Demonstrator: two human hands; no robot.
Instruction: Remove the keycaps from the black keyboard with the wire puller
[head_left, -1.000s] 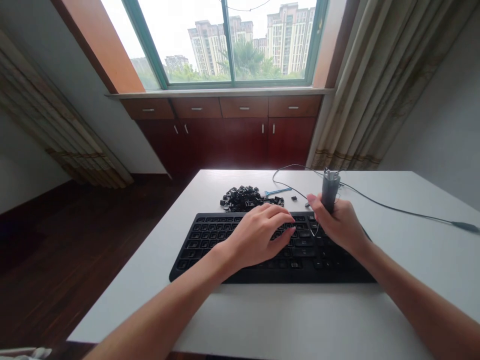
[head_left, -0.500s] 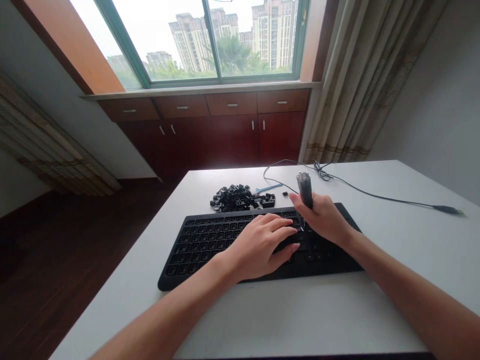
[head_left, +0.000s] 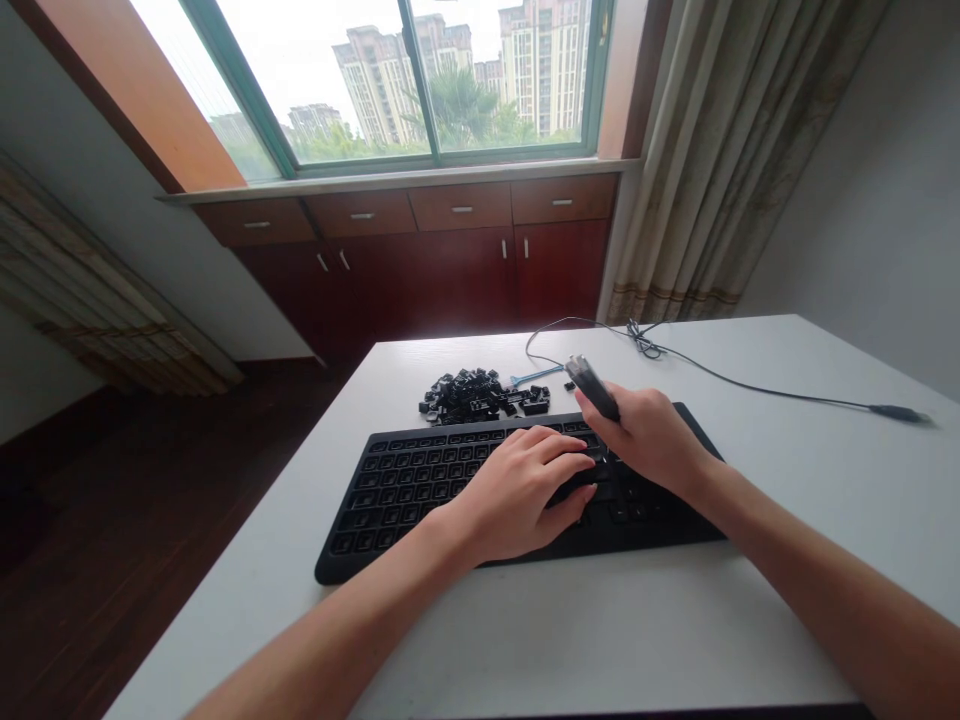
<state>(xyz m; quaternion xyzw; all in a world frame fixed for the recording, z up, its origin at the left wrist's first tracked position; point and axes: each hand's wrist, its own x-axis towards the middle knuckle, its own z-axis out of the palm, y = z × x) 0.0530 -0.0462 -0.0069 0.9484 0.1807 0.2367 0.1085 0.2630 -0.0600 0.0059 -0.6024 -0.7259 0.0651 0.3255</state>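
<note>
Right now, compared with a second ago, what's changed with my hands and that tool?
Your right hand has shifted left, nearer your left hand, and its tool has tipped from nearly upright to leaning left. Nothing was visibly let go. The left hand stays on the keyboard; the pile of keys looks unchanged.

Flat black keyboard (head_left: 424, 478), partly keyless

Window (head_left: 422, 90): is supplying soft daylight, the main light. Sky (head_left: 285, 50), through the window: is burning out to white. Buildings (head_left: 547, 70), through the window: are looking pale and hazy. Table (head_left: 525, 630), below the window: is showing a whitish sheen along its far edge. Floor (head_left: 187, 470), lower left of the window: is lying in near-black shadow. Tool (head_left: 591, 385): is blurring slightly at its tip. Curtains (head_left: 82, 280), flanking the window: are slanting with wide-angle distortion.
</note>
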